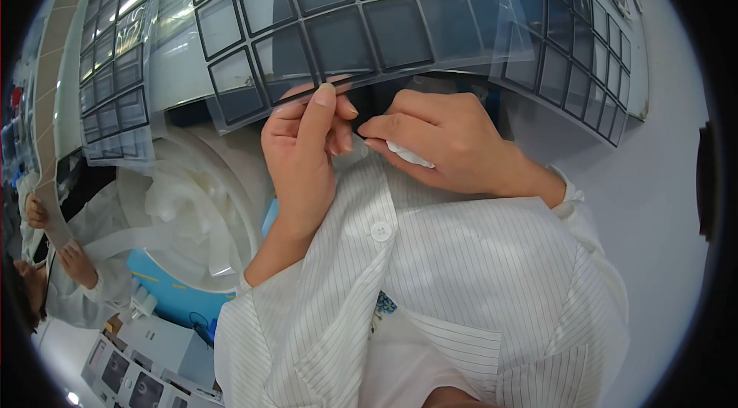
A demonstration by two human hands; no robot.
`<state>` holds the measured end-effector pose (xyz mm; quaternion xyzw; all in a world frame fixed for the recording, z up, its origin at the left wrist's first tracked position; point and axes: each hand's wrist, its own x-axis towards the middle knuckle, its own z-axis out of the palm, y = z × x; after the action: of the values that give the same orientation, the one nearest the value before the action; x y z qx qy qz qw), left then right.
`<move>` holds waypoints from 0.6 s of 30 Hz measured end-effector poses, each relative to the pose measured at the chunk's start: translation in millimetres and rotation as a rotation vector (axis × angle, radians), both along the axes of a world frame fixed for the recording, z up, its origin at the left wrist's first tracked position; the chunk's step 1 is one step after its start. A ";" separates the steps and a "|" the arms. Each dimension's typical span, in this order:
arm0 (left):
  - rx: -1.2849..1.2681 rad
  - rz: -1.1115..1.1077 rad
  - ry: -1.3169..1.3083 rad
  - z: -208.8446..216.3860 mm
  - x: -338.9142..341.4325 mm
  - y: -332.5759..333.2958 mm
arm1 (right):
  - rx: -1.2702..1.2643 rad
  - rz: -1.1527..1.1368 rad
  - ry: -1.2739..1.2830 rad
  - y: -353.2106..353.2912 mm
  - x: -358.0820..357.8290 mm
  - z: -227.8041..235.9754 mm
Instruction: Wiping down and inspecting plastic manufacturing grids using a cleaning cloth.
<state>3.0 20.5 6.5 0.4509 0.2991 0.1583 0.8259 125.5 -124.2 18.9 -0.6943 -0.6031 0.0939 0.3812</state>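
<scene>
In front of me lies a clear plastic film sheet point(400, 33) with rows of black rectangular frames, its near edge hanging over the table edge. My left hand point(304, 131) pinches that near edge, thumb on top and a fingertip showing through the film beneath. Just to the right, my right hand point(453, 135) is closed, its thumb and forefinger pressed together close to the left fingers. A white wad point(409, 155), perhaps tissue or cloth, is tucked in its curled fingers. Whether anything small sits between the right fingertips I cannot make out.
Similar framed sheets lie at the left point(115, 62) and the right point(573, 54). A round white bin point(257, 212) with translucent strips point(192, 200) stands lower left, beside a blue box point(169, 281). Another person's hands point(78, 263) hold a strip at far left. White boxes point(165, 339) sit below.
</scene>
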 end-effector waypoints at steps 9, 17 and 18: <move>0.002 -0.026 -0.025 -5.0 -2.5 3.6 | 0.206 -0.193 -0.130 20.5 2.4 -1.5; 0.024 -0.051 -0.051 -8.2 -5.4 3.1 | 0.276 -0.192 -0.282 31.5 1.0 -15.6; 0.037 -0.052 -0.053 -8.3 -5.6 2.1 | 0.270 -0.185 -0.285 30.1 0.4 -13.5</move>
<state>-2.6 22.6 -1.9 0.4693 0.2625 0.1542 0.8289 125.9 -94.1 5.4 -0.6958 -0.5916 -0.1220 0.3886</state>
